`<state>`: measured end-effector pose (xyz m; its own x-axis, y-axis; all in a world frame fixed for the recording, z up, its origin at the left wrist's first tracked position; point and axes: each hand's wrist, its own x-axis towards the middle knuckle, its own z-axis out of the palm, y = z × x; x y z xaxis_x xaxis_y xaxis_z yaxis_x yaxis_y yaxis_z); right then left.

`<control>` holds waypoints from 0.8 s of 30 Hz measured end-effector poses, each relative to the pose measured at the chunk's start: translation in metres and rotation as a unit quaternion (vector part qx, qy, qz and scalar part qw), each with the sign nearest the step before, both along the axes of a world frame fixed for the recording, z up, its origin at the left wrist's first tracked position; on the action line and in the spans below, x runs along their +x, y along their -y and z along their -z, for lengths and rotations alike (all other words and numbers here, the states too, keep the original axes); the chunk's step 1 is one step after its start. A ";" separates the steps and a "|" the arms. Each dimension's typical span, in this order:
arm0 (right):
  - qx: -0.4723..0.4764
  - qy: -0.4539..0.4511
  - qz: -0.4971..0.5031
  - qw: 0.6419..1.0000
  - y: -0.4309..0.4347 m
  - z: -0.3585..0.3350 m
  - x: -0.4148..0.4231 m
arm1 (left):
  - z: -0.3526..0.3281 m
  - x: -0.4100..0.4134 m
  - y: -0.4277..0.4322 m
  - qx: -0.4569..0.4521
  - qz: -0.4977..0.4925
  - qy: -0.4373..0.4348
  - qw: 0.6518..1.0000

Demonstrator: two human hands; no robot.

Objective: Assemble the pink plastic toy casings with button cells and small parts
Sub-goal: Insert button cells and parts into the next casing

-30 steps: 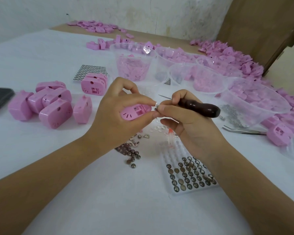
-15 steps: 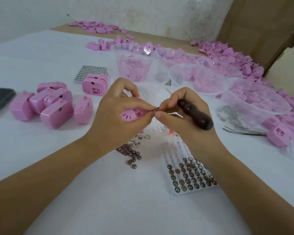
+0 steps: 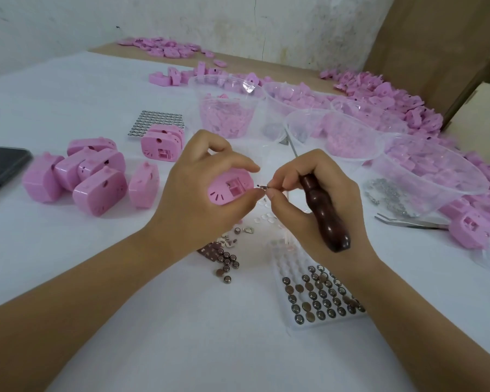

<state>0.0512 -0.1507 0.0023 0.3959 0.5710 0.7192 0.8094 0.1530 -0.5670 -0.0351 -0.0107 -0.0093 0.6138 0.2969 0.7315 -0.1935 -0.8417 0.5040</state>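
- Your left hand (image 3: pixel 198 199) is clamped on the pink casing (image 3: pixel 229 188). The thumb is under its near edge and the forefinger over its far edge, and the open compartment faces you.
- The casing looks like hollow moulded plastic, so expect it to be light, stiff and smooth enough to twist in your grip. Hold it by the outer rim, clear of the compartment, and squeeze only gently.
- Your right hand (image 3: pixel 309 202) is closed round the wooden-handled tool (image 3: pixel 323 213), whose handle runs back towards your wrist.
- That hand's thumb and forefinger also pinch a small metal part (image 3: pixel 263 187), just beside your left thumb tip at the casing's edge.
- The part is too small to make out its shape. Treat it as nearly weightless, easy to drop and possibly easy to bend, and keep the fingertip pinch.
- Button cells (image 3: pixel 320 302) sit in a clear tray (image 3: pixel 283 264) under your right wrist, and loose cells (image 3: pixel 227 263) lie below your left hand. They are smooth, slippery discs, so take each by its rim.
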 end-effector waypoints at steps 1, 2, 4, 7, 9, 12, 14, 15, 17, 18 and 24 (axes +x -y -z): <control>0.007 0.007 0.005 1.000 0.000 0.000 0.000 | -0.001 0.000 0.001 -0.007 0.001 -0.004 1.000; 0.015 0.014 0.008 1.000 0.000 -0.001 -0.001 | -0.001 -0.001 0.002 -0.016 0.005 -0.009 1.000; 0.034 0.026 0.008 0.999 0.000 -0.001 -0.001 | -0.003 -0.002 0.004 -0.032 0.021 -0.022 0.999; 0.058 0.034 0.001 0.998 0.000 -0.002 -0.002 | -0.003 -0.004 0.007 -0.053 0.043 -0.035 0.997; 0.070 0.035 0.002 0.997 0.000 -0.003 -0.003 | -0.002 -0.004 0.008 -0.066 0.065 -0.046 0.995; 0.075 0.037 0.004 0.997 0.000 -0.002 -0.005 | 0.001 -0.003 0.009 -0.057 0.076 -0.057 0.994; 0.074 0.032 0.007 0.997 0.000 -0.002 -0.005 | 0.002 -0.002 0.010 -0.041 0.073 -0.056 0.995; 0.073 0.030 0.009 0.997 0.000 -0.002 -0.005 | 0.001 -0.002 0.010 -0.032 0.072 -0.054 0.995; 0.072 0.030 0.014 0.997 0.000 -0.002 -0.006 | 0.001 -0.002 0.010 -0.006 0.067 -0.050 0.996; 0.071 0.031 0.015 0.997 0.000 -0.002 -0.006 | 0.001 -0.002 0.010 0.008 0.062 -0.048 0.997; 0.070 -0.021 -0.020 0.997 -0.001 -0.002 -0.007 | -0.001 -0.001 0.013 0.010 0.051 -0.038 0.998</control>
<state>0.0444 -0.1499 0.0047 0.4061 0.4823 0.7762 0.7777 0.2635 -0.5707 -0.0364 -0.0236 -0.0083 0.6932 0.2171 0.6872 -0.2402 -0.8294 0.5043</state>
